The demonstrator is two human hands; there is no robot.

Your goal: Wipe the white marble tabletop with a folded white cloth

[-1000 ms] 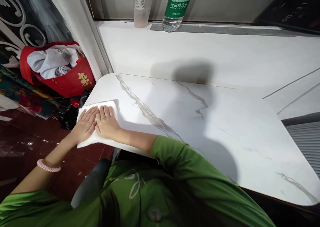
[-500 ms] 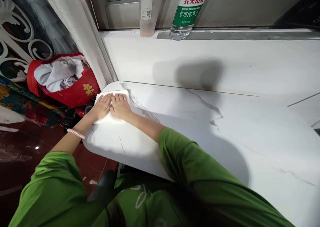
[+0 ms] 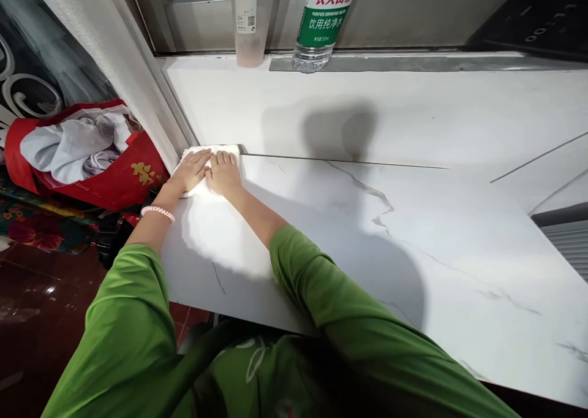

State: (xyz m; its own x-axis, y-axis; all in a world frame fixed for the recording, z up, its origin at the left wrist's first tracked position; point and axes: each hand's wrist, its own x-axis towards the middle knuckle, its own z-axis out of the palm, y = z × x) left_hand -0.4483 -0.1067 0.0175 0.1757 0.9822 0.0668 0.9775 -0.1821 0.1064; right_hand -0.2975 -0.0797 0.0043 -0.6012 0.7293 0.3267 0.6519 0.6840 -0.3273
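Both palms lie flat on a white cloth [image 3: 201, 190] at the far left corner of the white marbled table [image 3: 294, 222]. My left hand [image 3: 190, 171] covers the cloth's left part, fingers stretched forward, with a pink coiled band [image 3: 157, 212] round the wrist. Beside it, my right hand [image 3: 223, 174] presses on the cloth's right part, fingers extended and slightly spread. The fingertips of the two hands nearly meet. The cloth's back edge reaches the seam between table and white sill.
A water bottle [image 3: 324, 26] and a translucent container [image 3: 250, 38] stand on the white sill [image 3: 404, 111]. Left of the table is a red bag [image 3: 114, 185] with pale cloth inside, near a white curtain [image 3: 114, 56]. A dark object [image 3: 537, 26] leans at upper right.
Both hands and the cloth have moved away from me over the tabletop, up to the back seam. The camera view has shifted a little to the right.
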